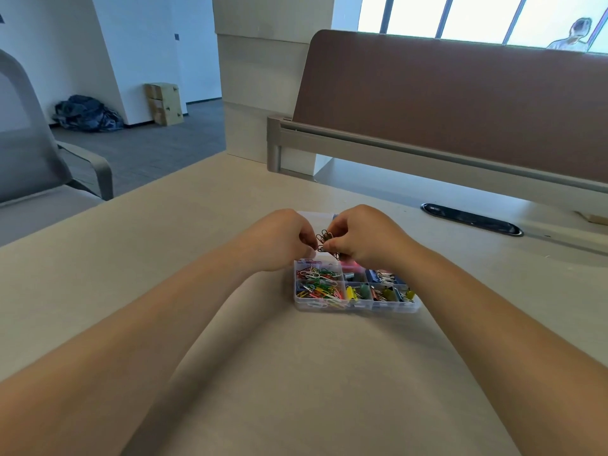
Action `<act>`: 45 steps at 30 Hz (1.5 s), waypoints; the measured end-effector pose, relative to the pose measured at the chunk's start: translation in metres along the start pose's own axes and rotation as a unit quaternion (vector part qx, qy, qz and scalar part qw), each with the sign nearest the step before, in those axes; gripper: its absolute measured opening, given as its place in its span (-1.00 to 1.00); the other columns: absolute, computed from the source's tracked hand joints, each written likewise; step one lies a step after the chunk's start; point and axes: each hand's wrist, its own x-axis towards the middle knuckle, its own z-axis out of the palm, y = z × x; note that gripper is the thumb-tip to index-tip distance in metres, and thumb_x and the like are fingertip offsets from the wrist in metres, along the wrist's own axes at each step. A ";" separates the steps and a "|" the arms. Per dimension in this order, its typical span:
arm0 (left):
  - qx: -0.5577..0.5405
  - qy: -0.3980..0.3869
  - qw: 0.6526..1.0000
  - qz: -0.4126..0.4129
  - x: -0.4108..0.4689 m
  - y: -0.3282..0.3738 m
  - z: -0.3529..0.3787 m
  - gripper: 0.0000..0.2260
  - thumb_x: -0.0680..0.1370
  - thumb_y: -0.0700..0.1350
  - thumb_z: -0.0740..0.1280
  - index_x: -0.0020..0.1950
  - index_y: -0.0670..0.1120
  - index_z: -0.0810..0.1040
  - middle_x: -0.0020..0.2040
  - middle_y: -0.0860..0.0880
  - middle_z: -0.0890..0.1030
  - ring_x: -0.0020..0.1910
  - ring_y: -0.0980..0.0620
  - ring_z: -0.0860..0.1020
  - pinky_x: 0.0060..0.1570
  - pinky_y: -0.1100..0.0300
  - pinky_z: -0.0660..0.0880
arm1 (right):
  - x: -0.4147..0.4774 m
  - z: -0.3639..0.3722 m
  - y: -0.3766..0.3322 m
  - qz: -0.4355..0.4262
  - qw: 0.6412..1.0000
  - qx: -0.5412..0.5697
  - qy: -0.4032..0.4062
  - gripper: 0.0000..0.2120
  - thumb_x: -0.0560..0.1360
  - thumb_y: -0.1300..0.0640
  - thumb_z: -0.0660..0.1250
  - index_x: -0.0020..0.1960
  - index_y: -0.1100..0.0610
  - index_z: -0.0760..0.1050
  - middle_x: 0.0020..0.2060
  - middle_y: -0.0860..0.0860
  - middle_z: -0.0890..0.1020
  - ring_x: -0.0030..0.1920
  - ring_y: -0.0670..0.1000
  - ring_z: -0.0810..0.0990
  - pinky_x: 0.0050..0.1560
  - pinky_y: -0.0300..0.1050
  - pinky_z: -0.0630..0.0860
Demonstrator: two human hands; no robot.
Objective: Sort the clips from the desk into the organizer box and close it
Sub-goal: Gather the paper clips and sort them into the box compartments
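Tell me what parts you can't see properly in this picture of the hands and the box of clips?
Head view:
- Far compartments of the organizer box: covered by the left hand and right hand.
- The box lid: mostly hidden behind both hands.
- The bunch of dark paper clips between the fingertips: too small and tangled to count.
- Binder clips: too small to count.
- The chair: cut off by the left edge.

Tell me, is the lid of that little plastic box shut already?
No, the organizer box is open, its paper clips uncovered under both hands.
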 end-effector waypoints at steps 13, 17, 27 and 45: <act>-0.009 0.016 1.000 -0.015 -0.004 -0.006 -0.002 -0.84 0.56 -0.16 0.32 0.02 -0.10 0.70 -0.37 0.08 0.53 -0.44 0.16 0.47 -0.39 0.31 0.35 | 0.008 0.008 -0.010 -0.007 0.998 -0.062 -0.021 -0.83 0.53 0.07 0.40 0.07 0.09 0.66 -0.17 0.02 0.66 -0.25 0.01 0.62 -0.34 -0.27 0.44; -0.005 0.020 1.000 -0.006 -0.006 -0.006 -0.003 -0.78 0.60 -0.18 0.25 0.09 -0.11 0.68 -0.33 0.11 0.47 -0.40 0.19 0.42 -0.39 0.36 0.28 | 0.006 0.010 -0.012 -0.020 0.997 -0.078 -0.022 -0.81 0.54 0.09 0.39 0.11 0.11 0.66 -0.10 0.05 0.68 -0.23 -0.01 0.56 -0.21 -0.23 0.44; -0.007 0.048 0.999 0.000 -0.007 -0.011 -0.001 -0.90 0.52 -0.12 0.39 -0.03 -0.07 0.69 -0.16 0.02 0.61 -0.29 0.15 0.45 -0.34 0.36 0.34 | 0.004 0.012 -0.017 -0.037 0.991 -0.129 -0.018 -0.78 0.54 0.10 0.39 0.16 0.10 0.64 -0.09 0.02 0.65 -0.21 -0.01 0.53 -0.20 -0.26 0.43; -0.005 0.052 0.999 -0.006 -0.011 -0.014 0.003 -0.87 0.54 -0.09 0.37 0.04 -0.04 0.66 -0.05 0.01 0.63 -0.13 0.08 0.52 -0.12 0.23 0.45 | 0.002 0.016 -0.019 -0.049 0.988 -0.149 -0.015 -0.81 0.53 0.13 0.40 0.14 0.05 0.63 0.04 0.03 0.64 -0.08 -0.01 0.53 0.00 -0.21 0.46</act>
